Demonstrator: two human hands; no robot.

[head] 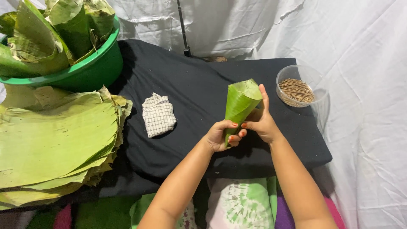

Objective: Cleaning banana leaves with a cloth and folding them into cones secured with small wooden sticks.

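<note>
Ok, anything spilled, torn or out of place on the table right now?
Nothing stands out. Both hands, left hand and right hand, hold the rolled leaf cone; the sticks stay inside their clear bowl, and the checked cloth lies folded.

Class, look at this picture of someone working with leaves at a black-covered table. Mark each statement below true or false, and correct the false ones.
1. Both hands hold a green leaf rolled into a cone. True: the left hand grips its narrow end, and the right hand supports its side.
2. The round clear plastic container holds water. False: it holds thin brown sticks.
3. A folded checked cloth lies on the black tabletop. True.
4. The stack of flat green leaves lies to the person's right. False: it lies to their left.
5. The round green plastic basin is empty. False: it holds rolled leaves.
</note>
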